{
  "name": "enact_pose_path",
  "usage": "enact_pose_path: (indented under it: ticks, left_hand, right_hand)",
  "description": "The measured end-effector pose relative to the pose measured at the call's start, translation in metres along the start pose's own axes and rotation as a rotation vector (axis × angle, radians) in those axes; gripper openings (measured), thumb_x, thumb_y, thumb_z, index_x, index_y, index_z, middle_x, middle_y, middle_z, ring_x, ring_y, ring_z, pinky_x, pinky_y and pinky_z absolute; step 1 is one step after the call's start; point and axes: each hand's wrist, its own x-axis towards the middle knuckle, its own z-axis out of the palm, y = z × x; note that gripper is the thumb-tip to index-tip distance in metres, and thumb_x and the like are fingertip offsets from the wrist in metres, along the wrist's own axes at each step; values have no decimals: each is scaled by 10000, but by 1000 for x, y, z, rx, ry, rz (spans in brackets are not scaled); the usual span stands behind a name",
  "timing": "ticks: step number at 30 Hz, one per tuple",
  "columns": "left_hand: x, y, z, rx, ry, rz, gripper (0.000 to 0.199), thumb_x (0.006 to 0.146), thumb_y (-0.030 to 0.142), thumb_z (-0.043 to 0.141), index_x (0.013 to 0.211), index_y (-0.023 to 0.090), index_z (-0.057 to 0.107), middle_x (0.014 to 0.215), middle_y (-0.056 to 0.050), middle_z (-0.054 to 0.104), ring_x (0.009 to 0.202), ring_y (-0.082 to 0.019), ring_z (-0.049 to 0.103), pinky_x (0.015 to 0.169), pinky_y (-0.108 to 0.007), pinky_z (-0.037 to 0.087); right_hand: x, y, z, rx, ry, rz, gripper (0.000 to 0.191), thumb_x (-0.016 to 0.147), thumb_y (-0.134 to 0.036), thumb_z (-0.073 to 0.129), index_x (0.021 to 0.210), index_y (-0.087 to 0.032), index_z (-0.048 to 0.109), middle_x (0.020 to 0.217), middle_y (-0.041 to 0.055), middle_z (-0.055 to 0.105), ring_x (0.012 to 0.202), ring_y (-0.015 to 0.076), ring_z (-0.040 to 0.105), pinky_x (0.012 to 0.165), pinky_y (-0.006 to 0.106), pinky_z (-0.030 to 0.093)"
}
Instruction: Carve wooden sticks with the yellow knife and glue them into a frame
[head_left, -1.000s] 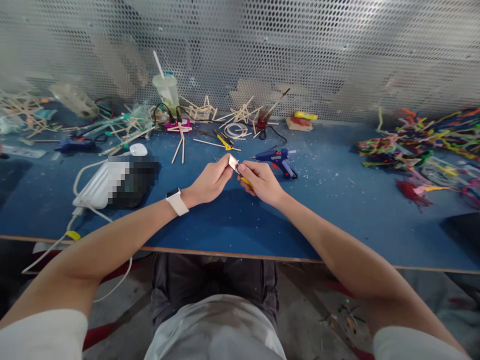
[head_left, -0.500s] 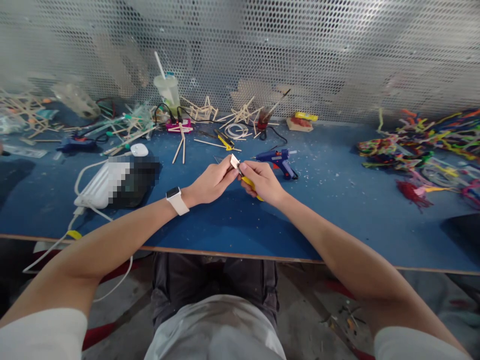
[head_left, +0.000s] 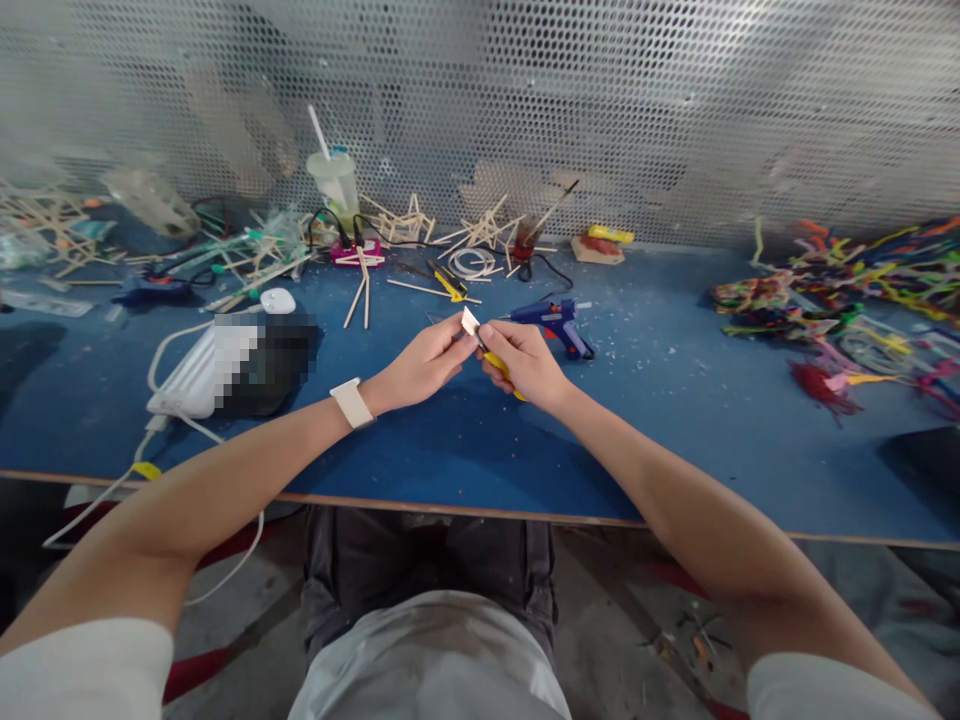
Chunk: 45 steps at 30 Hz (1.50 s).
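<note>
My right hand (head_left: 525, 366) is closed around a yellow utility knife (head_left: 496, 366), its pale blade pointing up and to the left. My left hand (head_left: 429, 362), with a white watch band (head_left: 352, 403) at the wrist, has its fingers pressed together beside the blade; what they hold, if anything, is too small to make out. The fingertips of both hands nearly meet above the blue table (head_left: 420, 460). Just behind my right hand lies a blue glue gun (head_left: 559, 322).
A second yellow cutter (head_left: 450, 283) and wooden sticks (head_left: 365, 290) lie behind the hands. A cup with a straw (head_left: 335, 185) stands by a pink power socket (head_left: 356, 253). White power strip (head_left: 196, 375) at left, colourful pipe cleaners (head_left: 862, 290) at right, perforated metal panel (head_left: 600, 90) behind.
My left wrist has turned slightly, so the watch face no longer shows. My right hand stays on the knife in nearly the same place.
</note>
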Motion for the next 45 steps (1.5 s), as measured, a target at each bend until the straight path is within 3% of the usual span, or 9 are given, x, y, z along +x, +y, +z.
enact_pose_path:
  ticks: [3,10,19,34,45]
  left_hand:
    - [0,0,1,-96,-39,-26,579,1093,786,660,1105,231,495,724,99,358,481,-56,291,428,-231,253]
    - [-1,2,-2,-66,-68,-5,446,1169,632,609,1038,240,439,708,110,325,497,-59,282,440,-214,264]
    - [0,4,-6,6,-75,33,540,1135,742,610,1052,218,507,701,98,368,506,-67,321,465,-221,303]
    - [1,-4,-3,75,37,32,613,1105,830,582,1087,217,562,678,87,368,523,-100,363,491,-257,303]
    - [0,1,-1,58,86,70,480,1166,675,579,1024,217,578,634,94,349,523,-103,328,511,-266,273]
  right_hand:
    - [0,-1,-1,-6,-11,2,665,1013,-836,748,830,-209,622,521,-85,485,372,74,425,361,224,308]
    - [-1,-3,-3,2,-68,35,672,1002,-836,760,816,-202,636,500,-87,473,360,67,384,357,225,297]
    - [-2,-5,-2,52,-62,83,664,986,-825,785,829,-192,659,490,-75,502,344,73,400,341,220,288]
    - [-2,-2,1,3,3,23,670,1025,-851,711,858,-207,636,516,-84,486,360,76,410,362,228,298]
    - [-3,1,6,-54,67,-26,659,1039,-858,686,862,-227,613,529,-83,492,384,88,437,381,239,321]
